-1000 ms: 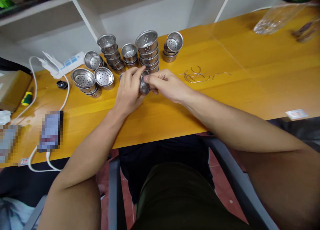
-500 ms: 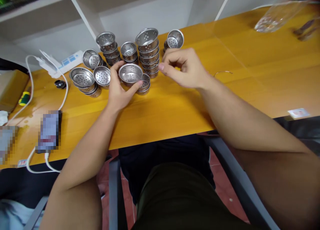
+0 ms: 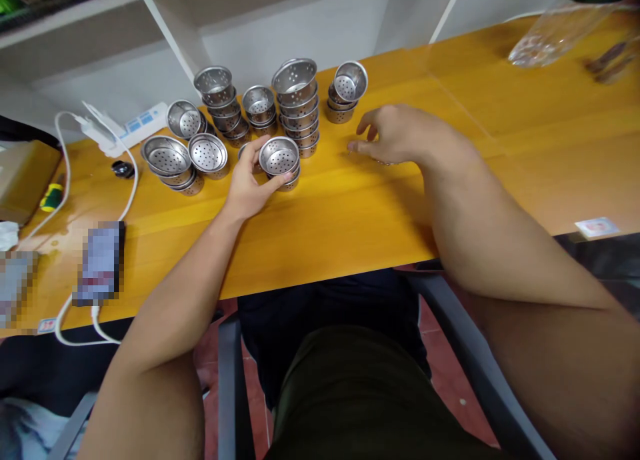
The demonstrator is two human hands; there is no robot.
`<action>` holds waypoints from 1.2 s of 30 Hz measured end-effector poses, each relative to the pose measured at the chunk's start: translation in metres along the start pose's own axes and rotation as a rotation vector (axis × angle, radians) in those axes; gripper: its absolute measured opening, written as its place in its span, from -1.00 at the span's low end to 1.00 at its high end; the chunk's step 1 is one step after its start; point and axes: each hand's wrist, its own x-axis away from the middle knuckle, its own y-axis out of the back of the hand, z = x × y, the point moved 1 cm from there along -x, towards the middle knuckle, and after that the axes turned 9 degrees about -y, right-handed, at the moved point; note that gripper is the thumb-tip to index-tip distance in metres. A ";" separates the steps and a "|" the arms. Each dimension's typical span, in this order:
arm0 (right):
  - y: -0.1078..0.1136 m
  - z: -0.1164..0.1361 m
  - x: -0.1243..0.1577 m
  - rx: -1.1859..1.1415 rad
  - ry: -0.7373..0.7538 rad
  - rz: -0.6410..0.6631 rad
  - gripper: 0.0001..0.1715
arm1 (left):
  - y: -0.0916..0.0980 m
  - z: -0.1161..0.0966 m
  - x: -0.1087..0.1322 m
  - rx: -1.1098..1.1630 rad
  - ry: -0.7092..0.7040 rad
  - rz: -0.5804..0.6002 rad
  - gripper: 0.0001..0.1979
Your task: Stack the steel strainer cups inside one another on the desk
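The left hand (image 3: 249,183) pinches the steel cup (image 3: 279,156), now set on a short stack on the table (image 3: 350,213); the right hand (image 3: 400,137) (fingers loosely spread) has dropped onto the wire rings.

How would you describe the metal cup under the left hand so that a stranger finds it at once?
On the yellow table, find the cluster of perforated steel cups near the far edge. The cup tops the short stack nearest the person, just before the tallest stack. Only it is gripped by the left hand.

Silver perforated strainer cups (image 3: 279,157) on an orange-yellow wooden table (image 3: 350,213).
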 end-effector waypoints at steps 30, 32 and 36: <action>-0.071 0.062 0.009 -0.451 0.774 -0.315 -0.58 | 0.027 -0.015 -0.004 -0.135 0.014 0.119 0.30; -0.070 0.062 0.010 -0.471 0.776 -0.364 -0.56 | 0.032 -0.002 -0.003 -0.141 0.012 0.071 0.31; -0.064 0.067 0.019 -0.502 0.795 -0.396 -0.62 | 0.032 0.032 0.005 -0.173 0.069 0.024 0.24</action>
